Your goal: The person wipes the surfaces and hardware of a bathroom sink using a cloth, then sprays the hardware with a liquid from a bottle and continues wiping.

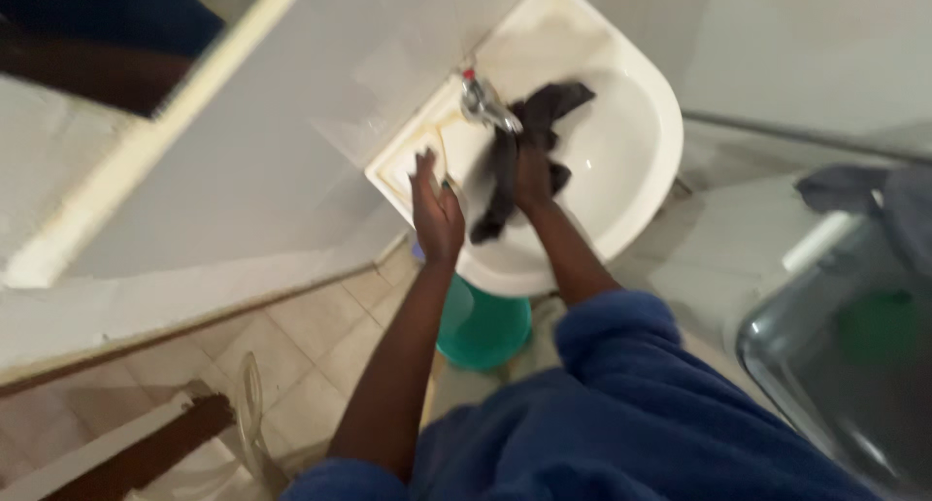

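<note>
Blue sleeves [621, 404] fill the bottom of the view, nearest the lens, both forearms running up from them toward the sink [631, 161]. Below the sink, a green bucket [482, 326] stands on the tiled floor [291, 365], partly hidden by the arms. Left of that, lower in view, a clear hose [250, 414] and a dark wooden piece [155, 452], blurred. Right of the sink, a large clear water bottle [845, 365] with something green inside; grey cloth [854, 185] lies above it. Left hand [436, 205] rests on the sink's front left rim, fingers released and spread flat, holding nothing. Right hand [533, 171] is over the basin, fingers clenched around a dark rag [529, 137]; the rag hangs down from the fist toward the rim and bunches up past it toward the tap [485, 103]. Rag sits inside the basin, just beside the tap, touching or nearly so; cannot tell which through blur. Tap is chrome with a red cap, at the sink's back left. Wall [272, 151] behind the sink is plain grey.
</note>
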